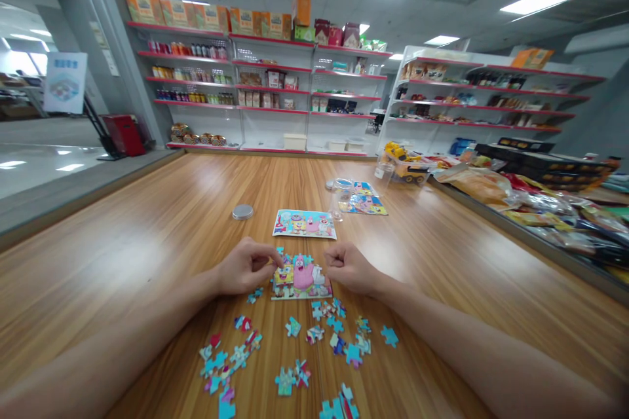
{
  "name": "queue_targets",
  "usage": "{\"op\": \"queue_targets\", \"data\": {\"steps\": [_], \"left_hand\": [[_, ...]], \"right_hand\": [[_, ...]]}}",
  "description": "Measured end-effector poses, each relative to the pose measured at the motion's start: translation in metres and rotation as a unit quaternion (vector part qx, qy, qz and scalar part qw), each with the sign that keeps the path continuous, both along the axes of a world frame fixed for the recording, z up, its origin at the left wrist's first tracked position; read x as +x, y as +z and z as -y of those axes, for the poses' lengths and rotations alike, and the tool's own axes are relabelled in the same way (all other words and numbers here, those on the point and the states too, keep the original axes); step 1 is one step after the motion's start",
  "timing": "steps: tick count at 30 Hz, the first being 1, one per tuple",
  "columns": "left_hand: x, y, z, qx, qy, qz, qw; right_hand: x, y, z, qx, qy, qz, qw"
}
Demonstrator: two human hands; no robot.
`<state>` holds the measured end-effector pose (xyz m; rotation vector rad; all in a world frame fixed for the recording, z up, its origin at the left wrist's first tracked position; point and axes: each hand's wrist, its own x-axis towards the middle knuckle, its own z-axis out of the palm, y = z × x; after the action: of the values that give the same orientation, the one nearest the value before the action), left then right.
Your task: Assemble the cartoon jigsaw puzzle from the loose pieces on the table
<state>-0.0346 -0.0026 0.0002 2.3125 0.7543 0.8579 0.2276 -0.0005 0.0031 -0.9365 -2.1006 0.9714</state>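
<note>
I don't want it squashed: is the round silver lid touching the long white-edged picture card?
Apart. The head view shows wooden tabletop between the silver lid and the picture card.

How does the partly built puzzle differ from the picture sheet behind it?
The puzzle has a jagged, unfinished top edge; the picture sheet has smooth edges all round. The puzzle lies between the left hand and right hand, while the picture sheet lies beyond both. Both rest on the table and show cartoon characters.
</note>
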Motion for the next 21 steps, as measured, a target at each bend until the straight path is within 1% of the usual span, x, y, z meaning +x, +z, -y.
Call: {"op": "queue_targets", "data": {"steps": [5,7,9,11,14,16,18,21], "left_hand": [[0.001,0.001,-0.002,0.011,-0.003,-0.025,1.000],[0.001,0.001,-0.002,0.010,-0.011,-0.040,0.999],[0.001,0.002,-0.002,0.009,-0.020,-0.056,0.998],[0.001,0.002,-0.003,0.010,-0.031,-0.076,0.997],[0.001,0.003,-0.003,0.016,-0.048,-0.102,0.994],[0.001,0.004,-0.004,0.017,-0.051,-0.111,0.992],[0.001,0.004,-0.005,0.008,-0.048,-0.119,0.992],[0.001,0.004,-0.005,-0.008,-0.050,-0.122,0.991]], "right_hand": [[0.003,-0.001,-0.002,0.014,0.019,0.000,1.000],[0.005,0.003,-0.001,0.011,0.050,0.003,0.999],[0.008,0.009,0.000,-0.014,0.110,0.011,0.994],[0.010,0.015,0.001,-0.060,0.166,0.022,0.984],[0.014,0.021,0.002,-0.134,0.223,0.057,0.964],[0.015,0.023,0.001,-0.154,0.256,0.079,0.951],[0.017,0.023,0.000,-0.131,0.277,0.097,0.947],[0.017,0.022,0.000,-0.059,0.285,0.121,0.949]]}}
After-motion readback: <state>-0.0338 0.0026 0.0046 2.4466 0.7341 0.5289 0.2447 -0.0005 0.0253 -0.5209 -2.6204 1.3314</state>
